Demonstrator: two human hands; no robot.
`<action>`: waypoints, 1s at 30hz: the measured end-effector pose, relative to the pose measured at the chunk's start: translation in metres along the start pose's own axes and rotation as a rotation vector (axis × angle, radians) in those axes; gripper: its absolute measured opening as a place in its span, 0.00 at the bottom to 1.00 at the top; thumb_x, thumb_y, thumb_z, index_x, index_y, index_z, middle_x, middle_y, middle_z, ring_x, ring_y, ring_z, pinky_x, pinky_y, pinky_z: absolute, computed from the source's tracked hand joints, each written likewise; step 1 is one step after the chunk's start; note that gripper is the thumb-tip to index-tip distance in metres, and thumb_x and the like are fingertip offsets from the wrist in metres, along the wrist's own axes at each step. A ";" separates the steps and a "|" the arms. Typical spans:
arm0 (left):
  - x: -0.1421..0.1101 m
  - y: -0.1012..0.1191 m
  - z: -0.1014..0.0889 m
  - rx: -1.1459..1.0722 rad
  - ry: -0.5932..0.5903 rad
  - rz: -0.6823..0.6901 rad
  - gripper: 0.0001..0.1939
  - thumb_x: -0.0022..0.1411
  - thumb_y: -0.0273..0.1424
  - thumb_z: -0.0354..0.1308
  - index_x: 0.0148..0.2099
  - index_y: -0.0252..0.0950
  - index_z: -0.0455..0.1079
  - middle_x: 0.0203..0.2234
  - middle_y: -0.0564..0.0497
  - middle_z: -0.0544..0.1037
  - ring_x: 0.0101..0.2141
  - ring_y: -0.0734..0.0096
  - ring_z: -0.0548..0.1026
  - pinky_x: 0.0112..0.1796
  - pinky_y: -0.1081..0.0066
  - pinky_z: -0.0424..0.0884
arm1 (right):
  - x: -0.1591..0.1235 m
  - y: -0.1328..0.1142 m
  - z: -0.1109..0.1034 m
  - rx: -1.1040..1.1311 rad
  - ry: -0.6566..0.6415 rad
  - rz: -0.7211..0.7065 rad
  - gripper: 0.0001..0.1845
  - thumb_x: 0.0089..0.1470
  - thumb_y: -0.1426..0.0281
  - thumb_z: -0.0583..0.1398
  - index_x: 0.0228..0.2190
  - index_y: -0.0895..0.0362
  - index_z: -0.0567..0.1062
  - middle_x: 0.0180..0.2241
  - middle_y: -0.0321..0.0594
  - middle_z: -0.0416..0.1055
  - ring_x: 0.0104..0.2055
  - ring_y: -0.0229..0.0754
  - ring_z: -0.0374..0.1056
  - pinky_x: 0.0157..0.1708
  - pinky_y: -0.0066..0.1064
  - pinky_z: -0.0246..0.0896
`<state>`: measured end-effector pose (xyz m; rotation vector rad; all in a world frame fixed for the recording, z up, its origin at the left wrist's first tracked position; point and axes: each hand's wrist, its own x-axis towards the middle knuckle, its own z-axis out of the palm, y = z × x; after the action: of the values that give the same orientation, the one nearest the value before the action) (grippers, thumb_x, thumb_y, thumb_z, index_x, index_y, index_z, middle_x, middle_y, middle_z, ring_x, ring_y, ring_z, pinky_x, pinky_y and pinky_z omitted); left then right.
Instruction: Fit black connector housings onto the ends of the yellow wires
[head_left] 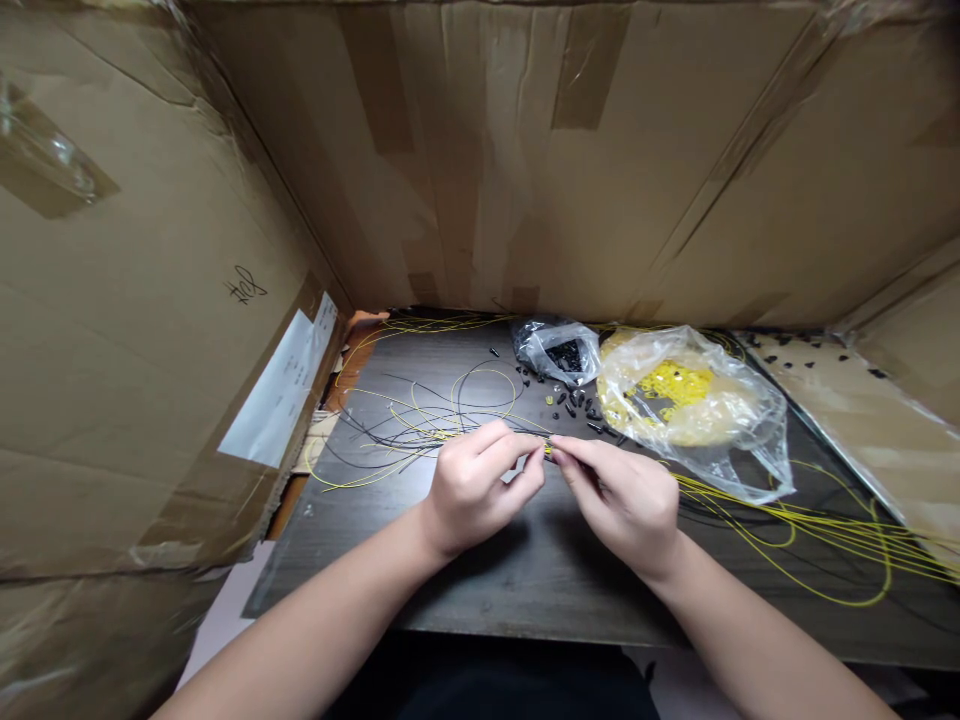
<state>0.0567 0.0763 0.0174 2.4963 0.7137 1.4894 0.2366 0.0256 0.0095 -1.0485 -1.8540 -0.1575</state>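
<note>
I see the left hand (pixel 484 485) and the right hand (pixel 626 500), both pinching one small yellow part (pixel 548 449) above the desk (pixel 472 605). Behind it rests a plastic bag (pixel 750 400) with yellow pieces inside.

Cardboard walls (pixel 487 190), bagged parts (pixel 675 385) and wires (pixel 442 434) suggest a makeshift workshop.

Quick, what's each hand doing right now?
Left hand: closed, fingertips pinching at a tiny yellow piece.
Right hand: closed, pinching at the same spot; the piece is too small to make out well.
</note>
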 end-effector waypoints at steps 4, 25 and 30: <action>0.000 0.003 0.000 -0.044 0.001 -0.011 0.06 0.59 0.21 0.61 0.40 0.32 0.74 0.25 0.52 0.74 0.23 0.78 0.67 0.26 0.76 0.66 | -0.001 0.000 -0.001 -0.018 0.001 -0.038 0.12 0.58 0.78 0.62 0.45 0.58 0.76 0.38 0.42 0.81 0.36 0.39 0.78 0.37 0.28 0.75; 0.003 0.004 -0.001 -0.078 0.097 -0.034 0.07 0.58 0.20 0.62 0.39 0.33 0.75 0.21 0.55 0.71 0.22 0.80 0.64 0.24 0.77 0.62 | -0.006 -0.002 0.001 0.315 -0.077 0.181 0.30 0.64 0.81 0.49 0.64 0.51 0.60 0.40 0.41 0.73 0.25 0.32 0.67 0.29 0.27 0.70; 0.003 0.004 -0.002 -0.089 0.089 -0.037 0.09 0.57 0.19 0.62 0.41 0.33 0.76 0.22 0.54 0.73 0.22 0.80 0.65 0.24 0.77 0.63 | -0.007 -0.003 0.001 0.410 -0.060 0.337 0.22 0.66 0.78 0.50 0.58 0.50 0.65 0.39 0.39 0.74 0.23 0.30 0.66 0.26 0.26 0.67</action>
<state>0.0578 0.0739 0.0221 2.3524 0.6875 1.5915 0.2344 0.0202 0.0043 -1.0597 -1.6388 0.4399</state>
